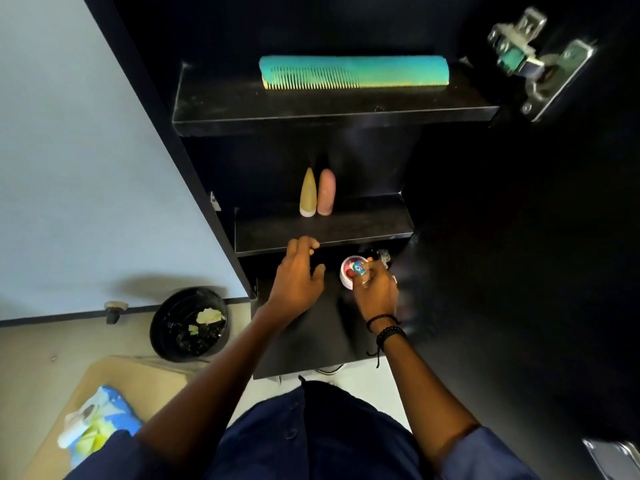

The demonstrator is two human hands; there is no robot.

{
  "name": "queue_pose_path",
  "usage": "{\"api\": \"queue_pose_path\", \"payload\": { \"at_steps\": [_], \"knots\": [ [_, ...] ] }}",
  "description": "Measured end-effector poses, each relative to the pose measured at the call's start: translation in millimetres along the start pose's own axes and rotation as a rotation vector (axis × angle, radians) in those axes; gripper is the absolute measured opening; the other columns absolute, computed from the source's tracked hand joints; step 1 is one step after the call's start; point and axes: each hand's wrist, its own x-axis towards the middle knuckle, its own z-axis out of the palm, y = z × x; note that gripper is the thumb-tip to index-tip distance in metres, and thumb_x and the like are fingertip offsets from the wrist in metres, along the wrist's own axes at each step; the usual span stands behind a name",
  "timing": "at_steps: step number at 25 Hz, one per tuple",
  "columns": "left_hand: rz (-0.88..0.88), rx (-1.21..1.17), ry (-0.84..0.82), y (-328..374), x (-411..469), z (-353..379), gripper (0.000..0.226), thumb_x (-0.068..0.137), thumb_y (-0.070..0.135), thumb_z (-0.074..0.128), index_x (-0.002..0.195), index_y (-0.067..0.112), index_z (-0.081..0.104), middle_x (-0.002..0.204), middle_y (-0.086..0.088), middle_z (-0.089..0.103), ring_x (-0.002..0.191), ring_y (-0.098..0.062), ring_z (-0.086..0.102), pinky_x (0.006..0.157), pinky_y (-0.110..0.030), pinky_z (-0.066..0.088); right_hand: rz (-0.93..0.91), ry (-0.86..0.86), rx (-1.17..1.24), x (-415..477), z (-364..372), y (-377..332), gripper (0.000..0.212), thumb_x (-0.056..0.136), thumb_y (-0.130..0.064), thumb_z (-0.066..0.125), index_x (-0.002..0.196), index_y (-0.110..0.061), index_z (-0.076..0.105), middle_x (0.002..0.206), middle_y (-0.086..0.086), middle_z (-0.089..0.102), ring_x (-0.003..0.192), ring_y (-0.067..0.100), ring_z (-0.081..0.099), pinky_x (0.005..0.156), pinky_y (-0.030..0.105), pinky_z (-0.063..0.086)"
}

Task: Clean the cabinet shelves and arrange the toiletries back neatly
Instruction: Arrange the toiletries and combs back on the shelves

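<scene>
Down on the floor, a black bin (166,327) by the wall (pale crumpled scraps (209,316) inside), door stop (114,310) just left of it.

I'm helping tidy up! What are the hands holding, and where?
The right hand grips the round pink tub by its side; the left hand holds nothing.

Wall (86,168): pale blue, black skirting (52,317) at foot.
Floor (52,344): beige.
Bin (162,317): black, round, near wall, paper scraps inside.
</scene>
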Motion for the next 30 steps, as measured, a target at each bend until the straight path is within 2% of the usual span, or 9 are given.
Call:
{"api": "queue_pose_path", "payload": {
  "at_steps": [2, 6, 9, 13, 16, 19, 23, 25, 30],
  "knots": [
    [0.053, -0.003, -0.043, -5.3, -4.4, 4.0, 0.039, 0.088, 0.008, 0.055, 0.125, 0.012, 0.044, 0.126, -0.006, 0.041, 0.092, -0.025, 0.059, 0.082, -0.032, 0.048, 0.040, -0.134, -0.103, 4.8, 8.9, 24.5, 0.041, 0.080, -0.020, 0.066, 0.119, -0.010, 0.058, 0.126, 0.013, 0.060, 0.114, 0.034, 0.057, 0.092, 0.037, 0.048],
    [0.066, 0.057, -0.054, -13.3, -9.3, 3.1, 0.050, 0.089, 0.007, 0.053, 0.136, 0.011, 0.037, 0.140, -0.005, 0.031, 0.106, -0.023, 0.056, 0.091, -0.034, 0.051, -0.006, -0.306, -0.292, 23.7, 24.7, 39.4, 0.068, 0.077, -0.019, 0.070, 0.137, -0.006, 0.041, 0.146, 0.015, 0.037, 0.134, 0.033, 0.037, 0.108, 0.038, 0.036],
    [0.087, 0.217, -0.056, -17.8, -6.0, -1.3, 0.054, 0.087, 0.003, 0.053, 0.139, 0.009, 0.038, 0.143, -0.006, 0.034, 0.119, -0.023, 0.051, 0.098, -0.033, 0.048, -0.123, -0.354, -0.525, 44.0, 36.8, 39.3, 0.078, 0.075, -0.033, 0.073, 0.139, -0.010, 0.037, 0.146, 0.016, 0.033, 0.135, 0.035, 0.030, 0.110, 0.043, 0.033],
    [0.099, 0.350, -0.070, -14.1, 1.7, -3.7, 0.057, 0.079, -0.003, 0.058, 0.132, 0.011, 0.045, 0.134, -0.005, 0.043, 0.101, -0.029, 0.061, 0.081, -0.041, 0.056, -0.146, -0.501, -0.743, 70.1, 45.2, 35.2, 0.085, 0.071, -0.037, 0.078, 0.139, -0.011, 0.036, 0.140, 0.014, 0.041, 0.133, 0.033, 0.033, 0.108, 0.041, 0.034],
    [0.090, 0.388, -0.086, -8.7, 1.6, -5.0, 0.059, 0.076, -0.002, 0.061, 0.131, 0.011, 0.047, 0.131, -0.005, 0.043, 0.095, -0.029, 0.062, 0.078, -0.040, 0.056, -0.138, -0.493, -0.837, 77.8, 52.1, 37.4, 0.071, 0.075, -0.032, 0.075, 0.135, -0.012, 0.043, 0.136, 0.013, 0.048, 0.130, 0.033, 0.037, 0.106, 0.043, 0.036],
    [0.080, 0.401, -0.106, -7.9, 2.1, -4.3, 0.065, 0.074, -0.002, 0.063, 0.135, 0.011, 0.044, 0.134, -0.004, 0.041, 0.099, -0.028, 0.062, 0.081, -0.038, 0.056, -0.128, -0.479, -0.836, 83.3, 55.3, 39.3, 0.069, 0.073, -0.042, 0.073, 0.131, -0.014, 0.048, 0.132, 0.013, 0.050, 0.125, 0.034, 0.041, 0.102, 0.044, 0.041],
    [0.057, 0.396, -0.137, -10.7, 0.6, -3.1, 0.073, 0.075, -0.003, 0.061, 0.142, 0.012, 0.036, 0.144, -0.005, 0.034, 0.112, -0.030, 0.057, 0.089, -0.040, 0.053, -0.049, -0.382, -0.673, 72.1, 55.3, 36.8, 0.112, 0.035, -0.066, 0.076, 0.130, -0.015, 0.045, 0.128, 0.011, 0.047, 0.119, 0.031, 0.045, 0.096, 0.040, 0.042],
    [0.050, 0.359, -0.146, -14.4, -3.6, -3.5, 0.076, 0.078, -0.003, 0.059, 0.146, 0.014, 0.030, 0.152, -0.004, 0.027, 0.121, -0.030, 0.052, 0.096, -0.039, 0.050, -0.105, -0.418, -0.516, 52.4, 49.0, 25.8, 0.103, 0.047, -0.057, 0.081, 0.131, -0.011, 0.043, 0.131, 0.012, 0.042, 0.122, 0.031, 0.043, 0.102, 0.038, 0.039],
    [0.007, 0.237, -0.099, -30.0, -25.6, -11.0, 0.074, 0.088, 0.000, 0.052, 0.151, 0.021, 0.018, 0.159, 0.005, 0.010, 0.135, -0.027, 0.040, 0.102, -0.038, 0.044, -0.215, -0.344, -0.240, 9.8, 22.4, -12.6, 0.088, 0.051, -0.049, 0.085, 0.121, -0.013, 0.047, 0.121, 0.008, 0.046, 0.109, 0.025, 0.050, 0.084, 0.027, 0.043]
  ]
}}
